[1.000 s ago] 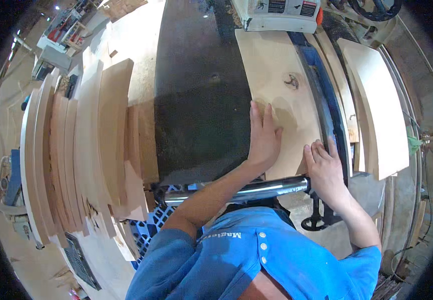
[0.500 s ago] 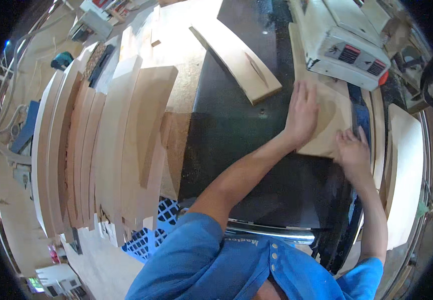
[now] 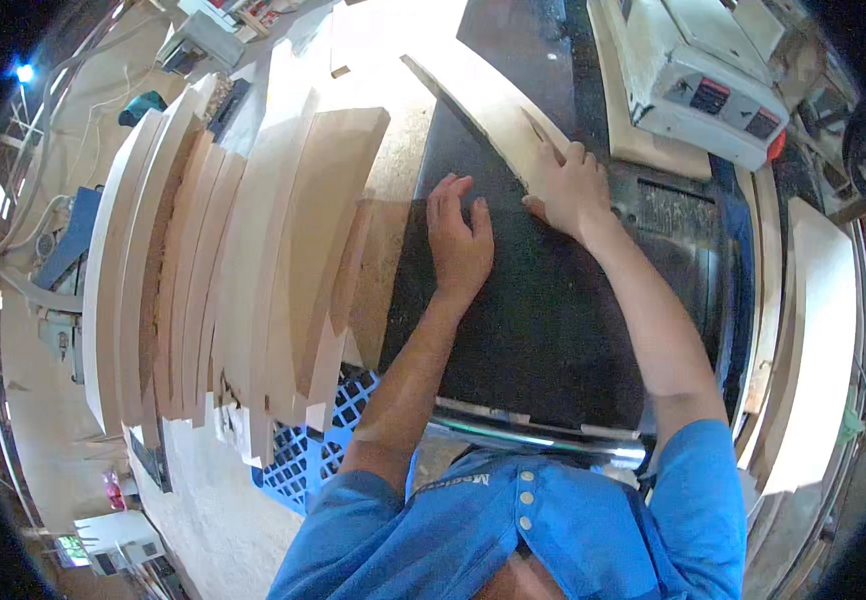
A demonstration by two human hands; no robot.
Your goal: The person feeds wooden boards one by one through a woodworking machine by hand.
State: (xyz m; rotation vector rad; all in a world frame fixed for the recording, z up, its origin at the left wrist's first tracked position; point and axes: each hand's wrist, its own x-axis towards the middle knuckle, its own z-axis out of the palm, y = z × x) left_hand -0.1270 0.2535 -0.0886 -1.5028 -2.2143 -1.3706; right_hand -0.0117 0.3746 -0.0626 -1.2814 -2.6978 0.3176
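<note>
My right hand (image 3: 575, 192) is closed on the near end of a pale wooden board (image 3: 493, 105), thumb at its left edge and fingers over its top. The board lies slanted on the black machine table (image 3: 543, 320) and has a dark slit-like mark near my fingers. To the left, my left hand (image 3: 461, 238) is over the table with its fingers apart and nothing in them. Another pale board (image 3: 643, 135) lies partly under the white machine housing (image 3: 703, 95) at the far right.
Several thick wooden boards (image 3: 328, 220) stand side by side on the left. Below them is a blue plastic crate (image 3: 288, 465). Long boards (image 3: 813, 330) lean along the right side. A metal bar (image 3: 543, 440) runs along the table's front edge.
Both hands have left the board by the machine, which has slid farther away under the housing. My left hand has moved left; my right hand has taken hold of the slanted board's near end.
</note>
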